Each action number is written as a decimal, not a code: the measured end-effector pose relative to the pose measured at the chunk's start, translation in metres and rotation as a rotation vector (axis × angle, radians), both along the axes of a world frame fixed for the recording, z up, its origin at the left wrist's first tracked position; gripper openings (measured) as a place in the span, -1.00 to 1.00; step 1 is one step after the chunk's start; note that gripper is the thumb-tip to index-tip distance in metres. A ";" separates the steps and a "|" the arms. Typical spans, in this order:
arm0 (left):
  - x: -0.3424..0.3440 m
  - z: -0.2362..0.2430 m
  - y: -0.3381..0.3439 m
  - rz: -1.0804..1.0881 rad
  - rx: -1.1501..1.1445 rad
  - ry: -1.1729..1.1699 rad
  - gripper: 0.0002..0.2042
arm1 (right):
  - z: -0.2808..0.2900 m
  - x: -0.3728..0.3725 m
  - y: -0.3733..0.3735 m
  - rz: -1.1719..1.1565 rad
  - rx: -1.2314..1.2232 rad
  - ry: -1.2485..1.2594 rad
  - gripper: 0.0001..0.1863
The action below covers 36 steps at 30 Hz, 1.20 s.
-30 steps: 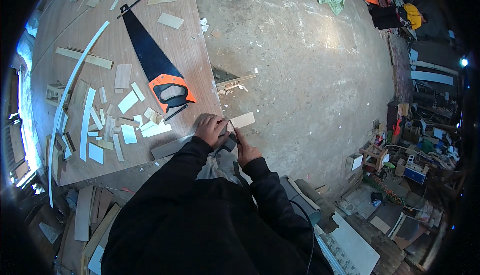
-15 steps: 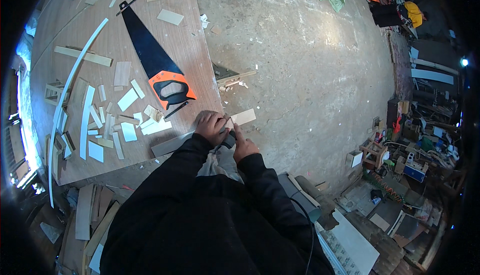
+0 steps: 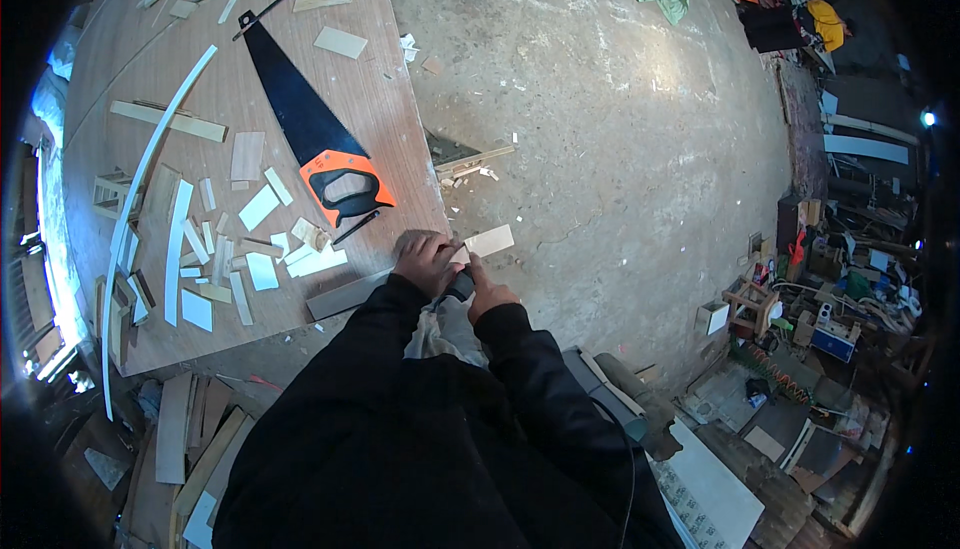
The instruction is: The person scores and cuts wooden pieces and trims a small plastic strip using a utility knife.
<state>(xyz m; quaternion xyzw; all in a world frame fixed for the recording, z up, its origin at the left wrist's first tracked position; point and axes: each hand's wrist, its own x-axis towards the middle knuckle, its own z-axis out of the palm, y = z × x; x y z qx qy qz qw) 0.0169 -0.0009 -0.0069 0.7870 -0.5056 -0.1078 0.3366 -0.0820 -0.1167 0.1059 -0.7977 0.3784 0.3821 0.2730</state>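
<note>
Near the table's right front corner, my left hand [image 3: 428,263] is closed, its fingers bent over the near end of a small pale wooden strip [image 3: 491,240]. The strip's other end sticks out past the table edge over the floor. Just right of it, my right hand [image 3: 490,292] is closed with the index finger stretched along the strip's side; what its other fingers hold is hidden. A dark rounded thing [image 3: 460,285] shows between my hands, too unclear to name. Beyond my left hand lies a handsaw [image 3: 302,99] with an orange and black handle, a thin dark stick beside it.
Offcuts and white pieces [image 3: 262,271] litter the wooden table [image 3: 380,79], along with a long curved white strip [image 3: 150,164]. Boards [image 3: 175,419] lean at lower left. A dark cable [image 3: 632,469] runs by my right arm. Clutter and a person in yellow [image 3: 826,27] are at the right.
Both hands stay at the strip in nearly the same pose. The whole view has shifted slightly; the handsaw and offcuts lie as before.
</note>
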 end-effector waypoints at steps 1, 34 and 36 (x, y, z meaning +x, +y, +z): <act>0.000 0.001 0.000 -0.007 -0.016 0.002 -0.64 | -0.002 -0.004 0.000 -0.001 0.005 0.016 -0.10; -0.030 0.050 -0.019 0.125 0.075 0.060 -0.40 | -0.005 -0.255 -0.061 -0.504 -0.217 -0.924 -0.33; -0.045 0.084 -0.027 0.146 0.013 -0.007 -0.43 | -0.004 -0.268 -0.067 -0.596 -0.188 -0.993 -0.33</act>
